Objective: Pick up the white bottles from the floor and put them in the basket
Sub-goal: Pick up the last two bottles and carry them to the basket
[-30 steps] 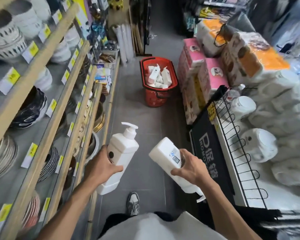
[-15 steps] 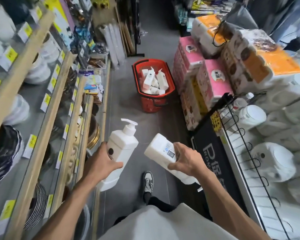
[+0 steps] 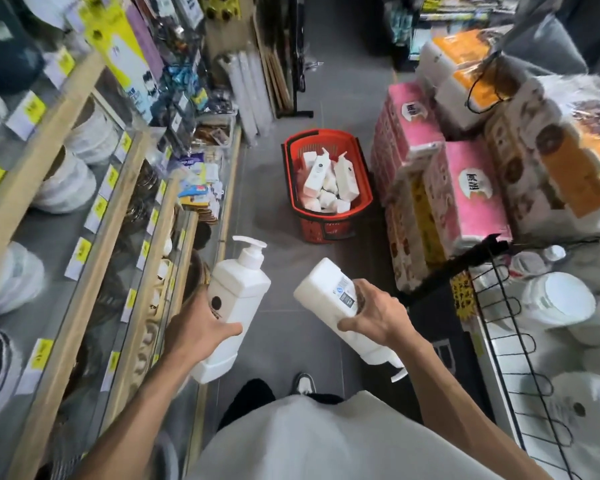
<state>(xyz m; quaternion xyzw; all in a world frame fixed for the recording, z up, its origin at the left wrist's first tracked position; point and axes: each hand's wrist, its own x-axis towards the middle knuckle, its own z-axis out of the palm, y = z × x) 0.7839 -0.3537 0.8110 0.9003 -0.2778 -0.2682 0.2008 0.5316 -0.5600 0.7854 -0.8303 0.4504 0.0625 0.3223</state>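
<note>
Grey floor tiles [image 3: 274, 220] are running down a narrow shop aisle, and I am looking along them with a bottle in each hand. My left hand [image 3: 196, 329] is wrapping around the lower body of a white pump bottle [image 3: 238, 292], held roughly upright with its pump head leaning forward. My right hand [image 3: 374, 315] is grasping a second white bottle [image 3: 323, 294] around its middle, base aimed ahead and pump pointing back toward me.

I am judging both as rigid, smooth-sided plastic, probably filled and so fairly weighty, with flat faces that could slide under a loose grip. The square body is the place to hold; the pump neck is looking like the weak point.

Ahead, well apart from both hands, a red basket [image 3: 312, 230] is sitting on the floor, already holding a heap of white bottles [image 3: 326, 183]. Wooden shelves [image 3: 84, 278] of crockery are flanking my left, pink tissue packs [image 3: 471, 192] and a wire rack [image 3: 506, 327] my right.
</note>
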